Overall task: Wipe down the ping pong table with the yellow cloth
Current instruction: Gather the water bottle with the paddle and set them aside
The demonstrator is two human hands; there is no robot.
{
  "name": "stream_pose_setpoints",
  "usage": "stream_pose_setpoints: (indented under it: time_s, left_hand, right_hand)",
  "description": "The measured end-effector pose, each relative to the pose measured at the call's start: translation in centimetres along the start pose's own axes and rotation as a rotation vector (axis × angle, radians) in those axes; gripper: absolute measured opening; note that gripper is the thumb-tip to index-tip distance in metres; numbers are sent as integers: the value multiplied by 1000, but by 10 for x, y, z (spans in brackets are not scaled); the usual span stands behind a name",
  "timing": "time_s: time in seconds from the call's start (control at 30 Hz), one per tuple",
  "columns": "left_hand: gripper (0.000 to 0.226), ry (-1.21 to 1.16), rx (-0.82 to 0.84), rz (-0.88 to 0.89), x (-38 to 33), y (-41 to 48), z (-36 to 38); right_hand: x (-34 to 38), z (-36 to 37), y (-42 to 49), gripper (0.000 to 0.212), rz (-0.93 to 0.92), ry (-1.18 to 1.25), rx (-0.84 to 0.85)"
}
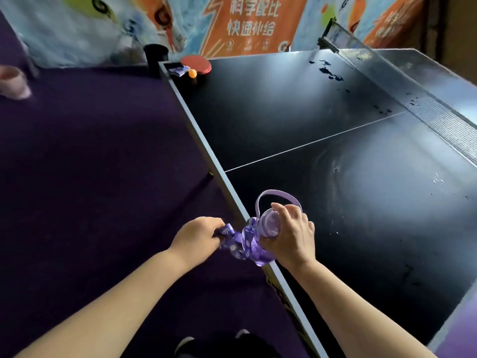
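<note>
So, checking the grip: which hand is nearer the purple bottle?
Right. The right hand grips the purple bottle itself; the left hand grips the patterned strap just left of it.

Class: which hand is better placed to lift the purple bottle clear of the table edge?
Likely right: the right hand grips the bottle by its top; the left hand holds only its strap.
</note>
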State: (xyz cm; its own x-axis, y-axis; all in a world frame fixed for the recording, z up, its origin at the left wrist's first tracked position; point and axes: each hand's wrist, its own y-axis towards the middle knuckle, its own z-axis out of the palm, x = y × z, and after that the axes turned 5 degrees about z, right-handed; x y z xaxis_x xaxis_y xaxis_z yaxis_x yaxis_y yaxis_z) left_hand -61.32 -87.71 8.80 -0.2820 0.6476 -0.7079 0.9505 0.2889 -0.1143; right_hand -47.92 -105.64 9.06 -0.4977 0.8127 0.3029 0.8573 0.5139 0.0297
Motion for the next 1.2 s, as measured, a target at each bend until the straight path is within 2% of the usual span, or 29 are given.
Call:
stream_pose_setpoints:
  time_s: [0.3,0.6,0.77,0.97,1.2]
  left_hand:
    - [6,15,-149,-145,82,15,-80]
    - [5,24,-180,-218,145,118,-186]
    - [29,16,-192,-214,175,181,-246]
    - [24,24,-183,-121,216,263,-303]
    - [7,137,-140,106,282,383,-373]
  right_hand:
    - [112,45,75,77,-183,-14,86]
    - [197,91,217,74,-230,50,151]
    - [244,98,300,73,-253,31,130]
    - [285,101,390,74,-214,25,117]
    - [328,118,486,78,18,36,62]
